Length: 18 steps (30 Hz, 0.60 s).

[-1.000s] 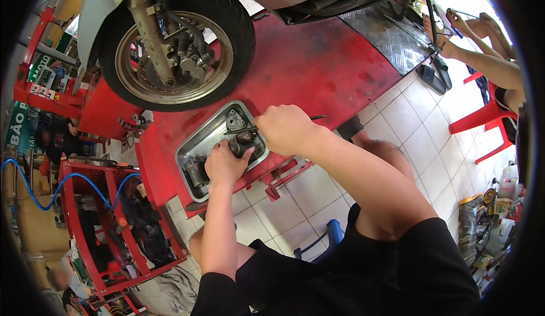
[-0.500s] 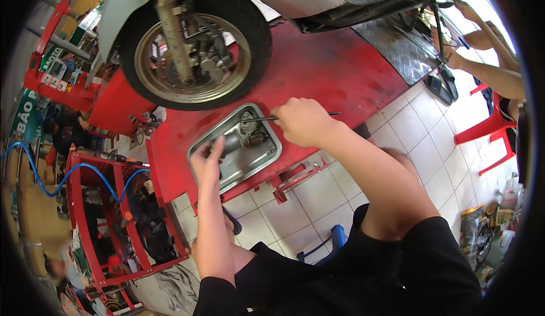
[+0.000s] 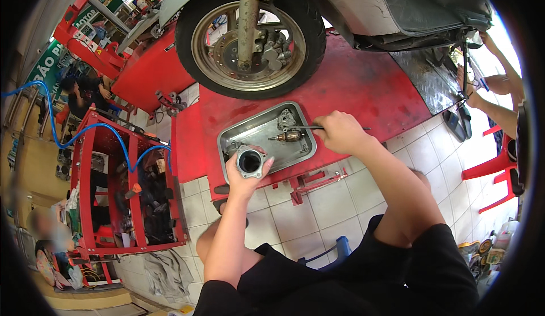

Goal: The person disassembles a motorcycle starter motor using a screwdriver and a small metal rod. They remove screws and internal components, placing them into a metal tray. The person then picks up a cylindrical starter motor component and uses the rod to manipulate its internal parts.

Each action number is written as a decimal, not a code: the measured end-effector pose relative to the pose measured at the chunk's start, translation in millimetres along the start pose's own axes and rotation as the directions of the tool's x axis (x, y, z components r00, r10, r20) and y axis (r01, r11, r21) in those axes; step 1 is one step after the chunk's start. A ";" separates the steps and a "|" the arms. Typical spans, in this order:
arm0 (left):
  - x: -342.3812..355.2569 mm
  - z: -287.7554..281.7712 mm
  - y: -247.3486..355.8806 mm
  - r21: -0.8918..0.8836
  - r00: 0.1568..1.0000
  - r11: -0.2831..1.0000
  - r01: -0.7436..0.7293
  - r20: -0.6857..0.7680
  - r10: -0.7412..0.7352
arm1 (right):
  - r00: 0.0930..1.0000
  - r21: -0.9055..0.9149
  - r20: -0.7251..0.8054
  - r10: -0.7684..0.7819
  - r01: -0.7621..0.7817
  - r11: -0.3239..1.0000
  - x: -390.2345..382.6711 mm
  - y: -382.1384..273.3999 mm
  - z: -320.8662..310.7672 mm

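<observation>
My left hand (image 3: pixel 240 181) grips a hollow metal cylindrical housing (image 3: pixel 250 161), its open dark end turned up, over the left part of a steel tray (image 3: pixel 236 124). My right hand (image 3: pixel 340 130) is closed round a thin dark rod (image 3: pixel 307 126), which reaches across the tray's right part. Inside the tray lie a flanged metal cover (image 3: pixel 286 118) and, just below it, a copper-wound shaft part (image 3: pixel 289 136). The tray rests on a red lift platform (image 3: pixel 374 83) below a scooter's front wheel (image 3: pixel 250 86).
A red wheeled cart (image 3: pixel 138 191) with a blue hose (image 3: pixel 54 137) is at left. A seated person (image 3: pixel 85 92) is further back. Another person's arms (image 3: pixel 494 114) work at right, beside red plastic chairs (image 3: pixel 482 172) and sandals (image 3: pixel 454 124). A blue stool (image 3: pixel 342 248) is below me.
My left hand has lifted the cylindrical housing from the tray and turned its open end up. My right hand still holds the rod. The whole view has shifted, putting the wheel further right.
</observation>
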<state>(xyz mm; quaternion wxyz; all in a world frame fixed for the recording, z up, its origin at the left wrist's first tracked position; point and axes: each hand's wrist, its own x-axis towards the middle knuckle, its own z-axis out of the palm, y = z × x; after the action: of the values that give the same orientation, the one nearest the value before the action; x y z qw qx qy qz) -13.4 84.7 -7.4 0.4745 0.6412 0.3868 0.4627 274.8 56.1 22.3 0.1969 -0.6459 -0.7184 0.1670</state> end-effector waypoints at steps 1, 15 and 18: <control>-0.4 2.3 4.0 0.150 0.998 0.987 -0.055 0.044 0.049 | 1.000 -0.044 -0.003 0.008 -0.008 0.999 1.1 -0.6 3.9; -0.3 -12.8 12.1 0.072 0.920 0.992 -0.102 -0.373 0.121 | 0.999 -0.171 0.022 -0.027 0.030 0.985 79.8 -42.9 117.1; 1.1 -19.3 18.4 0.098 0.922 0.985 -0.140 -0.351 0.166 | 0.986 -0.281 0.162 -0.039 0.084 0.956 91.5 -46.3 139.1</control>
<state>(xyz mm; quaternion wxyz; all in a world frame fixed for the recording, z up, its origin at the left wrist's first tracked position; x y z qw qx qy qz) -30.6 85.9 12.9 0.3353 0.5910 0.4319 0.5931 157.4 143.9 -69.3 0.0502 -0.6301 -0.7678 0.1045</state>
